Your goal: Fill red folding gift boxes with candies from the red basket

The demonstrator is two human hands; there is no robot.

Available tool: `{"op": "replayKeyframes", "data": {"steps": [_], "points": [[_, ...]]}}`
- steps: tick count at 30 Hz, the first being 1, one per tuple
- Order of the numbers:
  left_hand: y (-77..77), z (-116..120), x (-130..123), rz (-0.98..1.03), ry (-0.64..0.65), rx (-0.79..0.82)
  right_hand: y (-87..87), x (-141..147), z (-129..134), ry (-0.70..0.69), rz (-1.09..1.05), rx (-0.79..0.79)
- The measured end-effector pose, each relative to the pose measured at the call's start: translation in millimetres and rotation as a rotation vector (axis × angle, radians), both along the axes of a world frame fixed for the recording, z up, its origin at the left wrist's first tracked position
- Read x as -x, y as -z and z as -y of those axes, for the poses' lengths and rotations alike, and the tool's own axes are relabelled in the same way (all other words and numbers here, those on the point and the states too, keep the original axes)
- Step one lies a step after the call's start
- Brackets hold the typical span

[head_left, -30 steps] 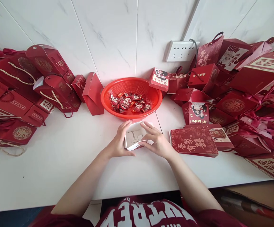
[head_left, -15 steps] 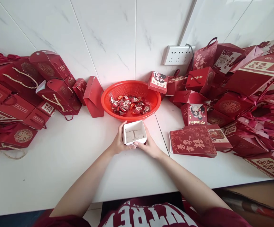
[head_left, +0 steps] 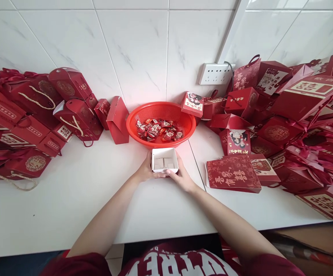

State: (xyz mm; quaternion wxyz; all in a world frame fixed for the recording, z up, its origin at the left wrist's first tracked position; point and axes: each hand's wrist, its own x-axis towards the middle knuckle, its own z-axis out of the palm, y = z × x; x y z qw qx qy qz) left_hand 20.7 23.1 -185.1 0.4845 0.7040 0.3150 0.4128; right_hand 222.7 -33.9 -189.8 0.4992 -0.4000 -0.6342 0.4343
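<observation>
A small open box, white inside, is held just in front of the red basket. Around its left side wrap the fingers of my left hand. On the right side and front edge, my right hand grips it, the thumb at the near rim. Nothing lies inside the box except folded bottom flaps. The red plastic basket behind it holds a heap of red-wrapped sweets.
Red gift boxes with rope handles are stacked at the left. More red boxes pile up on the right, with a flat red box nearer. A power socket strip is on the tiled wall.
The view has tilted up a little and shows more wall. Both hands still hold the box, which now faces more squarely forward.
</observation>
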Motion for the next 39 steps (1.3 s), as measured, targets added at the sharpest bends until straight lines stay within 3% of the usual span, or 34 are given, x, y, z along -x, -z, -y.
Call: {"op": "replayKeyframes", "data": {"steps": [4, 10, 14, 16, 18, 22, 24, 26, 28, 30, 33, 36, 39], "points": [[-4.5, 10, 0, -0.008, -0.015, -0.048, -4.7, -8, 2, -0.020, -0.107, -0.022], [-9.1, 27, -2, -0.117, -0.009, -0.194, -5.1, -11, 5, 0.001, -0.089, -0.035], [-4.6, 25, -4, -0.084, 0.017, -0.153, 0.5, -7, 5, -0.015, -0.105, 0.001], [-0.6, 20, -3, -0.060, 0.004, -0.098, 0.2, -6, 5, 0.063, -0.065, -0.006], [2.6, 14, -3, -0.040, 0.000, -0.055, -6.8, -7, 3, 0.232, 0.013, -0.076], [1.8, 9, -4, -0.039, 0.009, -0.037, -47.6, -21, -12, 0.562, 0.158, -0.324], [-1.0, 10, -5, -0.045, 0.009, -0.024, -77.4, -29, -32, 0.622, 0.182, -0.430], [-3.9, 12, -6, -0.053, -0.005, -0.010, -105.9, -35, -63, 0.564, 0.232, -0.436], [-6.1, 15, -5, -0.071, -0.038, -0.008, -127.3, -36, -101, 0.406, 0.429, -0.340], [-7.8, 17, -4, -0.091, -0.056, -0.014, -138.3, -32, -142, 0.152, 0.819, -0.176], [-9.9, 17, -3, -0.113, -0.042, -0.013, -138.7, -19, -200, -0.001, 0.983, -0.068], [-11.4, 16, -3, -0.126, -0.022, 0.006, -129.9, -2, -245, -0.036, 1.083, -0.014], [-12.6, 16, -2, -0.102, 0.004, 0.048, -118.5, 9, -273, -0.020, 1.167, 0.064]]}}
